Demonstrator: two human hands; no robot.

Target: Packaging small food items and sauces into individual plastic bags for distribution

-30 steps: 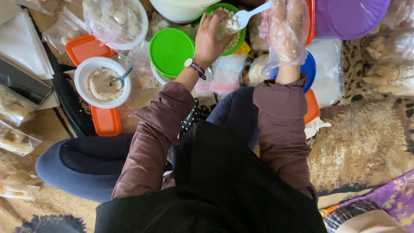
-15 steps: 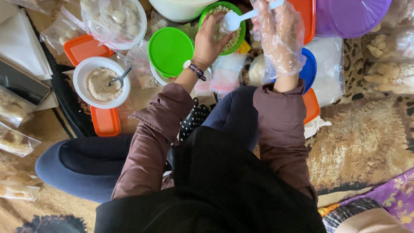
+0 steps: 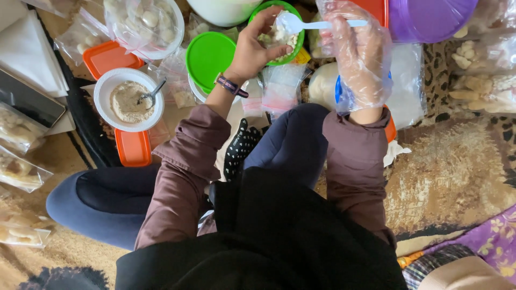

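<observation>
The head camera looks straight down on a person seated on a patterned rug, knees apart, with food containers spread in front. The left hand [image 3: 257, 49] is bare, with a band at the wrist, and curls around the near side of a green bowl [image 3: 293, 37] holding pale, lumpy food; the fingers grip the rim, thumb over the edge. The right hand [image 3: 355, 53], inside a loose clear plastic glove, pinches the handle of a white plastic spoon [image 3: 301, 23], whose head sits over the bowl's contents, beside the left fingertips. Whether the spoon carries food cannot be told.

Just left of the bowl lies a round green lid [image 3: 209, 55]. Further left stands a white bowl of beige paste [image 3: 129, 100] with 1 metal spoon [image 3: 150, 94] resting in it. An orange lid [image 3: 110, 57] lies behind that bowl and an orange container [image 3: 133, 147] in front of it. A clear bag of pale dumpling-like pieces [image 3: 144, 21] sits at the top left. A purple tub [image 3: 430, 19] stands at the top right, with more bagged pieces [image 3: 484, 75] beside it.
</observation>
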